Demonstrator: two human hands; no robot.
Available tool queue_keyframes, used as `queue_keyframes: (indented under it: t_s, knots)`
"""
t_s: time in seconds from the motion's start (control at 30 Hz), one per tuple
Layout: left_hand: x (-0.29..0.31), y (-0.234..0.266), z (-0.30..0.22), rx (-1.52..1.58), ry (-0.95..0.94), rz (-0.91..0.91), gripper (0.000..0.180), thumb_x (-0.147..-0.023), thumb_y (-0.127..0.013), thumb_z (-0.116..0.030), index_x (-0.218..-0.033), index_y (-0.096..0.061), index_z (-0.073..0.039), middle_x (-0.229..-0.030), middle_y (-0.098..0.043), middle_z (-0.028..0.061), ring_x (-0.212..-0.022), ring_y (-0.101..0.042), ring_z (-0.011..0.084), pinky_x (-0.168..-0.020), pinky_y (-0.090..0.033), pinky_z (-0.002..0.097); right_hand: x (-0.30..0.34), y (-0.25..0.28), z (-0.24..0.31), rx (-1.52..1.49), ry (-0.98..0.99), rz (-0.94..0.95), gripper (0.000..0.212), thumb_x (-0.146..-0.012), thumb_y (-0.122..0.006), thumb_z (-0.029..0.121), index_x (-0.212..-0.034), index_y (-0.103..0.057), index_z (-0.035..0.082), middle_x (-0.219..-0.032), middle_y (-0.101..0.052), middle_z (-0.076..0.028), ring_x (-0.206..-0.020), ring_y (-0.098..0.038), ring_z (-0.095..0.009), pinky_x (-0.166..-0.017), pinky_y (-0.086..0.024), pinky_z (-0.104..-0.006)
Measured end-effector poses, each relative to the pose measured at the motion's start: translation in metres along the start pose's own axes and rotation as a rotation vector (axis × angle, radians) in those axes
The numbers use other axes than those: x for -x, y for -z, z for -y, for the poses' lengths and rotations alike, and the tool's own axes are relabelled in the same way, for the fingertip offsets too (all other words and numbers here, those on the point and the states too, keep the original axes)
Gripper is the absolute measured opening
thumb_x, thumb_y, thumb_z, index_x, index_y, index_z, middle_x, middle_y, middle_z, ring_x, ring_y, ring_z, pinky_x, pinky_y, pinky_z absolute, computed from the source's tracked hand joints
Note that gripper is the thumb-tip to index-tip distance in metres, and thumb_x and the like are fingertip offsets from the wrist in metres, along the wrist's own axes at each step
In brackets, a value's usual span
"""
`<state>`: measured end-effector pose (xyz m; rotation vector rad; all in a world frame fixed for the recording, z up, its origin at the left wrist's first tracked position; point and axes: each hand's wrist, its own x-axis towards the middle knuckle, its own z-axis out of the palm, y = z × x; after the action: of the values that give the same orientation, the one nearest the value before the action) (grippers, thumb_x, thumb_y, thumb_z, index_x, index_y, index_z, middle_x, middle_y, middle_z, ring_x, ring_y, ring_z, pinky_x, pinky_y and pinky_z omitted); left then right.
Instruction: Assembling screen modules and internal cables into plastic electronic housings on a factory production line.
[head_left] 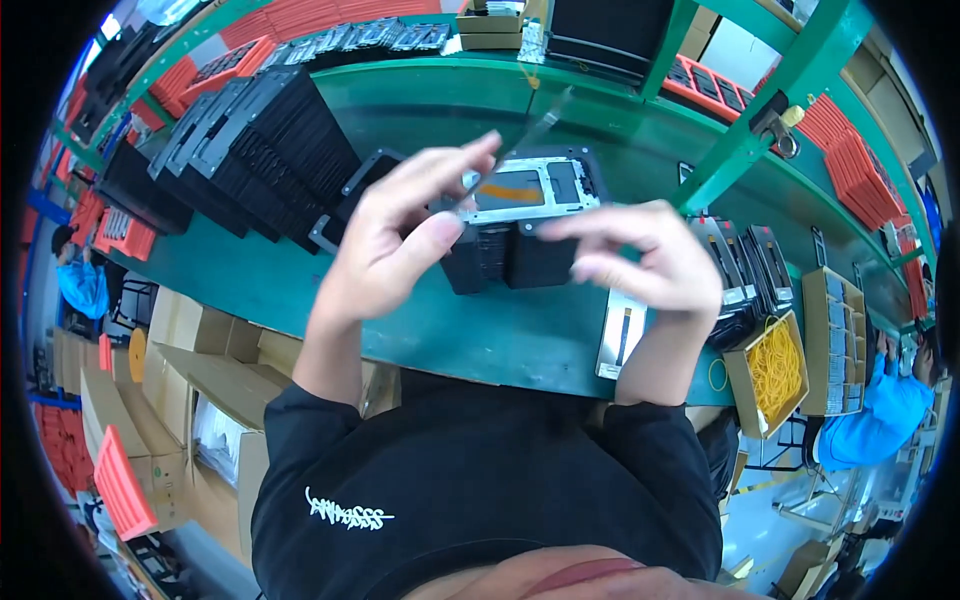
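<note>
Over the middle of the bench, my left hand [385,235] pinches a thin, dark, flat piece [530,135], seen nearly edge-on, between thumb and fingers. It tilts up and away to the right; its exact kind is hard to make out. Below and behind it lies a silvery phone frame [553,210] with an orange strip inside, on top of black trays [545,262]. My right hand [665,260] is by the frame's near right corner, fingers apart and holding nothing. Whether its index fingertip touches the frame or tray, I cannot tell.
Tall stacks of black trays [285,140] stand at left on the green bench [450,335]. On the right are a box of yellow rubber bands [775,365], a divided carton [832,340] and dark flat parts [745,265]. A green post [760,130] rises at right.
</note>
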<state>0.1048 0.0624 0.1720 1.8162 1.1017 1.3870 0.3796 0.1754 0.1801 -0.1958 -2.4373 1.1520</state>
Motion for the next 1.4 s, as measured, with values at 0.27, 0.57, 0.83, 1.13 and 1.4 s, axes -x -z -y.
queue_keyframes:
  t_s: [0.27,0.57,0.83,1.13,1.4]
  knots:
    - [-0.03,-0.003,0.039,-0.711,-0.01,-0.048,0.086,-0.077,-0.087,-0.041,-0.148,-0.053,-0.007,-0.124,-0.068,0.0151,-0.113,-0.061,0.0311,-0.102,-0.049,0.0415,0.004,0.019,-0.046,0.037,-0.342,-0.562,0.038,-0.103,-0.064,0.029,-0.13,-0.068,0.002,-0.1,-0.075,-0.008,-0.082,-0.067,-0.011,-0.069,-0.05,-0.0248]
    - [-0.054,-0.03,0.045,-0.672,0.086,0.011,0.087,-0.076,-0.088,-0.042,-0.148,-0.053,-0.008,-0.122,-0.069,0.0141,-0.117,-0.059,0.0315,-0.103,-0.05,0.042,-0.001,0.02,-0.087,-0.06,-0.497,-0.381,0.063,-0.107,-0.053,0.046,-0.149,-0.051,0.0,-0.135,-0.064,-0.02,-0.114,-0.066,-0.022,-0.09,-0.053,-0.0325]
    - [-0.047,-0.028,0.038,-0.671,0.018,-0.016,0.092,-0.07,-0.092,-0.035,-0.148,-0.053,-0.007,-0.123,-0.07,0.0125,-0.114,-0.06,0.0297,-0.103,-0.05,0.0415,0.0,0.013,-0.077,0.09,-0.512,-0.223,0.077,-0.105,-0.055,0.05,-0.151,-0.04,-0.01,-0.146,-0.054,-0.029,-0.134,-0.055,-0.035,-0.113,-0.041,-0.0372]
    - [-0.045,-0.021,0.041,-0.702,0.054,0.027,0.091,-0.069,-0.092,-0.033,-0.148,-0.053,-0.007,-0.126,-0.069,0.0119,-0.123,-0.061,0.0305,-0.114,-0.042,0.0436,-0.003,0.003,-0.067,0.144,-0.565,-0.223,0.074,-0.105,-0.052,0.046,-0.154,-0.036,-0.007,-0.128,-0.063,-0.033,-0.12,-0.062,-0.042,-0.103,-0.047,-0.0412]
    - [-0.028,0.012,0.045,-0.709,0.072,-0.018,0.076,-0.081,-0.085,-0.039,-0.145,-0.058,-0.009,-0.135,-0.064,0.0183,-0.129,-0.059,0.0347,-0.115,-0.041,0.0433,-0.001,0.0,-0.069,0.269,-0.586,-0.263,0.065,-0.106,-0.051,0.043,-0.156,-0.038,0.003,-0.127,-0.066,-0.028,-0.117,-0.066,-0.037,-0.099,-0.05,-0.0411]
